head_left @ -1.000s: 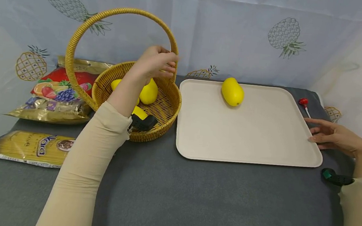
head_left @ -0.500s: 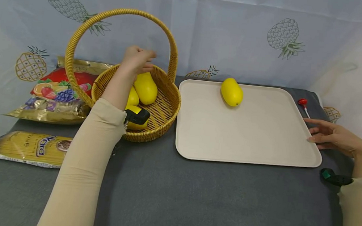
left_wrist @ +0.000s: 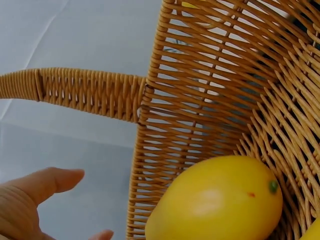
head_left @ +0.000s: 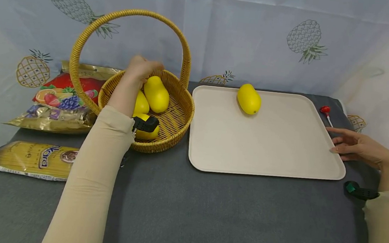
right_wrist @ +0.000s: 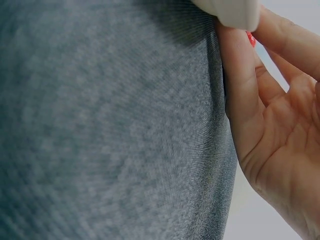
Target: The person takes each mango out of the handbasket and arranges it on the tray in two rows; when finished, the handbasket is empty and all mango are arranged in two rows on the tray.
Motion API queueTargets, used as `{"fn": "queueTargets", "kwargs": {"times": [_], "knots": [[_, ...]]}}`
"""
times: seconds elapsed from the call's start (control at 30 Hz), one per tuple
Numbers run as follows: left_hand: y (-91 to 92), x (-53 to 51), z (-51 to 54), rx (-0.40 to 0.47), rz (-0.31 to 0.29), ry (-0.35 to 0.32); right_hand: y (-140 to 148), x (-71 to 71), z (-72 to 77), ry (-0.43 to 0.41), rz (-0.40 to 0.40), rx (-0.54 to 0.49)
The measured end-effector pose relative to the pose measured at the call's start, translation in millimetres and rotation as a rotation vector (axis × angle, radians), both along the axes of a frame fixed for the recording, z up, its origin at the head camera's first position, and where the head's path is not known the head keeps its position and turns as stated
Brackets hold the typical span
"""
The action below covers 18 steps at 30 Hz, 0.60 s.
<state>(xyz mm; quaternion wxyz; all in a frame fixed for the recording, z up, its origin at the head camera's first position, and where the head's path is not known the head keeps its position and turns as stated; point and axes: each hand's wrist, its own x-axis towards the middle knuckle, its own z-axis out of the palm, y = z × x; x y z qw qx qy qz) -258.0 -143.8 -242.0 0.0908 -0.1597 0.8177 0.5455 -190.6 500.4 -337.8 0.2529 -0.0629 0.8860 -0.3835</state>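
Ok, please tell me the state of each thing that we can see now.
Basket: upright, handle raised, at least three yellow fruits inside.
Tray: lying flat, one fruit on it.
Tray fruit: lying near the back rim.
Lollipop: lying off the tray.
Red bag: filled; seal unclear.
Pasta bag: lying flat, partly behind the sleeve.
Left hand: by the basket's rim, holding nothing.
Right hand: at the tray's right rim; grip unclear.

The left arm wears a long, plain beige fabric sleeve, lightly creased and gathered at the cuff; a matching beige fabric sleeve covers the right forearm. A compact black wrist-worn camera juts from the left cuff, and a slim black wrist-worn camera with a small green patch from the right.
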Motion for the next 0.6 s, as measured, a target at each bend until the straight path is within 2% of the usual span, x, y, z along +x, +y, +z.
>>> {"fn": "queueTargets", "kwargs": {"times": [0.23, 0.33, 0.47, 0.6], "knots": [[-0.9, -1.5, -4.8, -0.128, -0.141, -0.089, -0.4, 0.6, 0.1, -0.002, -0.003, 0.014], [-2.1, -3.5, -7.5, -0.204, -0.225, -0.13, -0.7, 0.5, 0.1, 0.004, 0.001, 0.006], [-4.3, -6.4, -12.5, -0.34, -0.352, -0.143, -0.6, 0.6, -0.1, 0.007, 0.002, -0.001], [-3.4, -6.4, -13.6, -0.399, -0.437, -0.158, 0.0, 0.8, -0.9, 0.01, -0.004, -0.003]]}}
